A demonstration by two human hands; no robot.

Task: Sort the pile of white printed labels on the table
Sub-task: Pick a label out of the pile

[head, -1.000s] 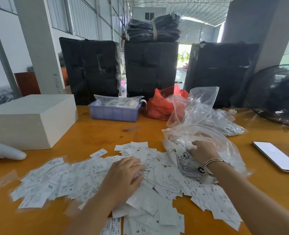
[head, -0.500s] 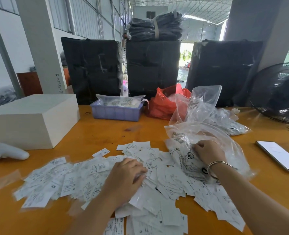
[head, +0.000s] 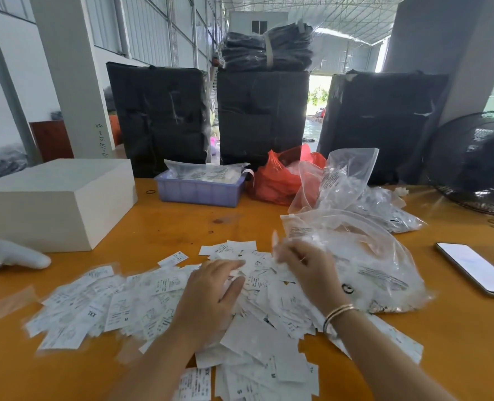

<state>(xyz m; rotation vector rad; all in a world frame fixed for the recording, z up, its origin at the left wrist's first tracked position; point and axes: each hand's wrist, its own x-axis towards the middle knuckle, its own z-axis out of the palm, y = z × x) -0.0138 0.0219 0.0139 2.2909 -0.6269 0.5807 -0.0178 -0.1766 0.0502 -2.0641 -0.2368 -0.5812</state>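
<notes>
We are pressing our left hand point(head: 211, 296) flat, fingers relaxed, on the labels point(head: 141, 299) spread across lower centre, likely pinning them while sorting. Our right hand point(head: 306, 267) is blurring at centre; pinching labels or not, we cannot tell. Bag point(head: 364, 256) lying just right. Orange table point(head: 182, 227) filling the frame's lower half; warehouse hall showing above.

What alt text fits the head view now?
A person's left hand rests flat on a spread pile of white printed labels on an orange table, while the right hand, blurred, is beside a clear plastic bag.
</notes>
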